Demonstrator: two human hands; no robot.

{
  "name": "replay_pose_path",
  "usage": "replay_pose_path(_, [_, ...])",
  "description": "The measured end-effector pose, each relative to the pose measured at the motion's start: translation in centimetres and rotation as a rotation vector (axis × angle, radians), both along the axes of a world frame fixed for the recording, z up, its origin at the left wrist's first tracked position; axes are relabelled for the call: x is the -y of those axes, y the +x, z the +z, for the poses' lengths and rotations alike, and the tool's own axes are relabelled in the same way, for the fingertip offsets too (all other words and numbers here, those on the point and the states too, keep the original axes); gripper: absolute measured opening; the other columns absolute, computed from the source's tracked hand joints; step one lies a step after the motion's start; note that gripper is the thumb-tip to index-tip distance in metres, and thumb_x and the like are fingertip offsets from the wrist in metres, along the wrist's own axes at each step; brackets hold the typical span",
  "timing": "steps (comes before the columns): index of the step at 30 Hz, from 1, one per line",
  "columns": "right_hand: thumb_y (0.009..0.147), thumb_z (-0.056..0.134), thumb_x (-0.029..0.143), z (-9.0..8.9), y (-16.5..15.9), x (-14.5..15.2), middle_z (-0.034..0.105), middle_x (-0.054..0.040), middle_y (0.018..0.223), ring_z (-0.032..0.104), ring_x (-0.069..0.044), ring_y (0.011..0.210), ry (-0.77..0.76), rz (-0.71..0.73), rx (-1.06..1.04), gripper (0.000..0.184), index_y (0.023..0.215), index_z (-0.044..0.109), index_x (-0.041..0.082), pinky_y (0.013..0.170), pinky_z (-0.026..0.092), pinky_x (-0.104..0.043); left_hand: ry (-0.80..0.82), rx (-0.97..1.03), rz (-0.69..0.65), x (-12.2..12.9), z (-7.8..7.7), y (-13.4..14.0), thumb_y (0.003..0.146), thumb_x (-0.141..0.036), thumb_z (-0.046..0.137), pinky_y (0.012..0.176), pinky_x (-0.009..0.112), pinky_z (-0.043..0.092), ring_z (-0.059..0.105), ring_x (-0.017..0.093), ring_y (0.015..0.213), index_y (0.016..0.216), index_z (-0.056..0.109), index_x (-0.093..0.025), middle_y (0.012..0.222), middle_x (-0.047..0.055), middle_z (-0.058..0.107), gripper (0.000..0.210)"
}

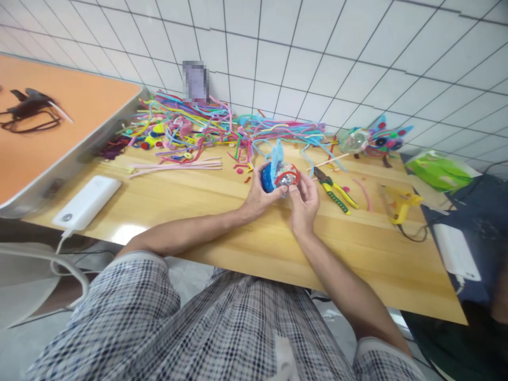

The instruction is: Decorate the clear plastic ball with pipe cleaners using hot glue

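Between my two hands, just above the wooden table (222, 238), is a small round craft figure (281, 177). One side of it is blue and the other clear and shiny, with a red pipe cleaner curved round the clear part and a fuzzy light-blue piece standing up on top. My left hand (260, 193) wraps round the blue side, thumb along the bottom. My right hand (304, 198) grips the clear side by the red pipe cleaner, thumb and fingers closed there. Yellow-and-green pliers (336, 191) lie on the table right of my right hand.
A heap of colourful pipe cleaners (182, 132) runs along the wall. At the back right sits a decorated clear ball figure (381, 140). A yellow glue gun (402, 203) lies at the right, a white power bank (87, 203) at the left, and a phone (196, 82) leans at the back.
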State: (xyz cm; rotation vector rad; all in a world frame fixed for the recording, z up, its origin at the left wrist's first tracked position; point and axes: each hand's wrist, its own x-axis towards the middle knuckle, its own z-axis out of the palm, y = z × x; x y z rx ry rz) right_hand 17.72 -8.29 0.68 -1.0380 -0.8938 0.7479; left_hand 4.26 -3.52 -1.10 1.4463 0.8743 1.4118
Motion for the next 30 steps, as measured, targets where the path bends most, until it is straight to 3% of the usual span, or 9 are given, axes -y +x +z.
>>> replay_pose_path(4, [0.09, 0.095, 0.061, -0.2, 0.3, 0.3, 0.083, -0.0127, 0.161, 0.078, -0.034, 0.152, -0.041, 0.04, 0.034, 0.068, 0.148, 0.081, 0.026, 0.139, 0.056, -0.061, 0.034, -0.027, 0.006, -0.2, -1.1, -0.2, 0.083, -0.09, 0.092, 0.131, 0.056, 0.058, 0.069, 0.037, 0.149, 0.159, 0.04, -0.03, 0.162, 0.017, 0.062, 0.11])
replay_pose_path(9, [0.097, 0.089, 0.062, -0.2, 0.6, 1.0, 0.081, -0.0119, 0.164, 0.075, -0.033, 0.156, -0.067, 0.053, 0.128, 0.065, 0.151, 0.085, 0.026, 0.14, 0.055, -0.06, 0.055, -0.05, 0.033, -0.1, -2.2, -0.3, 0.085, -0.085, 0.094, 0.131, 0.053, 0.059, 0.068, 0.034, 0.149, 0.161, 0.041, -0.031, 0.16, 0.015, 0.06, 0.107])
replay_pose_path(17, [0.095, 0.092, 0.065, -0.5, 0.8, 1.1, 0.084, -0.0106, 0.159, 0.077, -0.033, 0.154, -0.093, 0.062, 0.108, 0.067, 0.149, 0.086, 0.027, 0.139, 0.057, -0.057, 0.05, -0.106, 0.008, -0.2, -2.4, -0.8, 0.088, -0.08, 0.095, 0.132, 0.053, 0.058, 0.068, 0.034, 0.15, 0.163, 0.04, -0.032, 0.162, 0.015, 0.059, 0.105])
replay_pose_path(23, [0.097, 0.089, 0.07, -0.6, 1.1, 0.7, 0.091, -0.0109, 0.144, 0.084, -0.034, 0.141, -0.088, 0.024, 0.03, 0.058, 0.135, 0.092, 0.026, 0.135, 0.06, -0.061, 0.025, -0.08, 0.008, -0.2, -3.1, -0.8, 0.084, -0.085, 0.095, 0.132, 0.055, 0.058, 0.067, 0.035, 0.149, 0.162, 0.042, -0.032, 0.161, 0.014, 0.059, 0.109])
replay_pose_path(30, [0.097, 0.09, 0.063, -0.9, 1.1, 0.8, 0.091, -0.0093, 0.145, 0.084, -0.033, 0.141, -0.124, 0.017, 0.084, 0.053, 0.137, 0.092, 0.027, 0.134, 0.062, -0.059, 0.039, -0.069, 0.022, 0.1, -3.4, -0.8, 0.083, -0.088, 0.093, 0.136, 0.057, 0.053, 0.065, 0.035, 0.151, 0.163, 0.043, -0.033, 0.161, 0.014, 0.059, 0.109])
